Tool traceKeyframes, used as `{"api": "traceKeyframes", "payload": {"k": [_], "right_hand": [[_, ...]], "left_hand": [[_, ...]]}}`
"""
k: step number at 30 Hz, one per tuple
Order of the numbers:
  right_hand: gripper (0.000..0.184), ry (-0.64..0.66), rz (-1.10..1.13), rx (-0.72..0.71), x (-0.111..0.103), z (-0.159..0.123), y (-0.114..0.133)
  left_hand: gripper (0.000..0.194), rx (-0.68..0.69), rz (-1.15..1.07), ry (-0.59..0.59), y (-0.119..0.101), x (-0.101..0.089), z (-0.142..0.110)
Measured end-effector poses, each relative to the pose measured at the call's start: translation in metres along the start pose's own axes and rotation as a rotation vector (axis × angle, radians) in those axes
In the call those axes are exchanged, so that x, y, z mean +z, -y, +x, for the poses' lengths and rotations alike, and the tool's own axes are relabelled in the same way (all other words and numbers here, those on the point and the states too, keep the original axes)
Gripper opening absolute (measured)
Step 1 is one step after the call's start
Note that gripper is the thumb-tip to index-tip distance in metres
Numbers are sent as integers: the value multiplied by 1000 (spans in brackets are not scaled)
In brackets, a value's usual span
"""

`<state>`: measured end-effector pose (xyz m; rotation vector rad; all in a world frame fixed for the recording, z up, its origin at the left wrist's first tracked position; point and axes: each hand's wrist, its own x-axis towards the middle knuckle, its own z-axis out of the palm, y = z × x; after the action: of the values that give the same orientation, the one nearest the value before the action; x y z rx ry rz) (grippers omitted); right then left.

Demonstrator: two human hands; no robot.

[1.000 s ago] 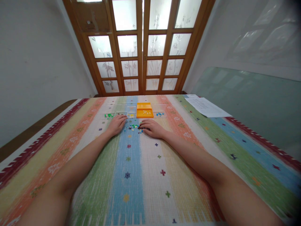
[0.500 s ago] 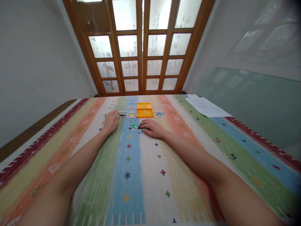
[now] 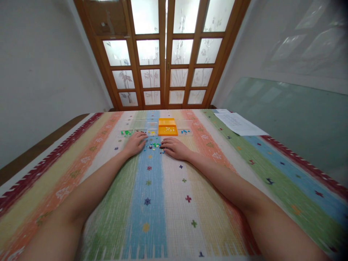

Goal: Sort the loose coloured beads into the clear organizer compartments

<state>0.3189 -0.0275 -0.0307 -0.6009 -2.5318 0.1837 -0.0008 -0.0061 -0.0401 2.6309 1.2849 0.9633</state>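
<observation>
Both my arms stretch far out over a striped, many-coloured tablecloth (image 3: 163,203). My left hand (image 3: 135,143) lies palm down with fingers stretched toward a small heap of tiny coloured pieces (image 3: 154,146). My right hand (image 3: 174,146) rests on the cloth at the heap's right edge, fingers extended, fingertips touching the pieces. Beyond the heap stands an orange tray (image 3: 167,127) holding a few light pieces. Clear shallow compartments flank it: green pieces (image 3: 125,133) on the left, blue pieces (image 3: 185,131) on the right. The pieces are too small to tell whether either hand holds one.
A white printed sheet of paper (image 3: 238,123) lies at the far right of the table. A glass pane (image 3: 288,119) leans along the right wall. Wooden doors with frosted panes (image 3: 163,54) stand behind the table's far edge.
My left hand went out left to the green compartment half a second ago and has come back beside the heap. My right hand has stayed in place.
</observation>
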Motion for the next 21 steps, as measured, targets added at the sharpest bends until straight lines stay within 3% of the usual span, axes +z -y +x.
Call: {"api": "traceKeyframes", "payload": {"k": [9,21], "right_hand": [[35,94,-31,-17,11,4,7],[41,140,-67,-32,9,4,13]], "left_hand": [[26,217,41,105,-27,-1,1],[22,226,48,126,-31,0,1]]}}
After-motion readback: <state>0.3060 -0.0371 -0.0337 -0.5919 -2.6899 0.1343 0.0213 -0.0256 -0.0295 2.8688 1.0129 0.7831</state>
